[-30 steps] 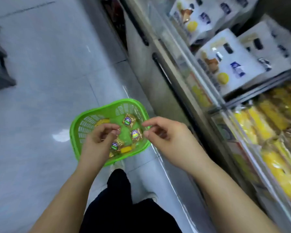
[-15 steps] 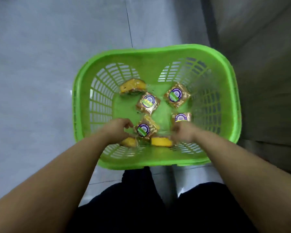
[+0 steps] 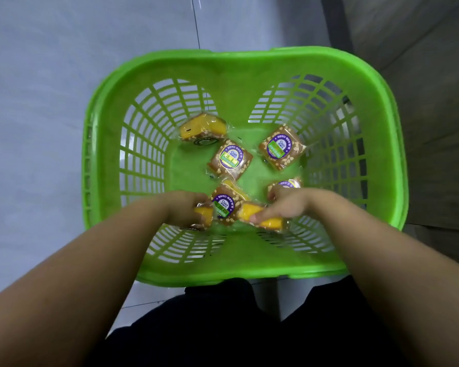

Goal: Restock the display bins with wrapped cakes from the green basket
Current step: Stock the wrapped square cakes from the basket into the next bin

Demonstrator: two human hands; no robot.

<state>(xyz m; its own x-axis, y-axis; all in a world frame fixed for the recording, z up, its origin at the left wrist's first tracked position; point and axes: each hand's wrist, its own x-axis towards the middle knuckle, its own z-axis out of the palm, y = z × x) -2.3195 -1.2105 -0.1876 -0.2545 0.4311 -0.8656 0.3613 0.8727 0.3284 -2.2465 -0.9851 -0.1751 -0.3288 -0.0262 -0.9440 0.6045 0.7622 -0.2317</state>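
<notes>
Both hands are down in the green basket (image 3: 239, 62): left hand (image 3: 186, 209) and right hand (image 3: 286, 205) each curl around a yellow cake. Wrapped cakes (image 3: 229, 161) look light, squashy, slippery; hold their sides gently.

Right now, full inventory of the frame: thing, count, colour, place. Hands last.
green slatted plastic basket: 1, bright green, on the floor in front of the person.
clear-wrapped square cakes: 7 visible, brown tops with purple-green round labels or yellow sides, on the basket bottom; one far left on its side, one centre, one far right, one between the hands, one half hidden behind the right hand.
grey tiled floor: 1, pale grey, left and beyond the basket.
dark trousers: black, bottom centre.
left hand: grips a yellow-sided cake.
right hand: grips a yellow-sided cake.
</notes>
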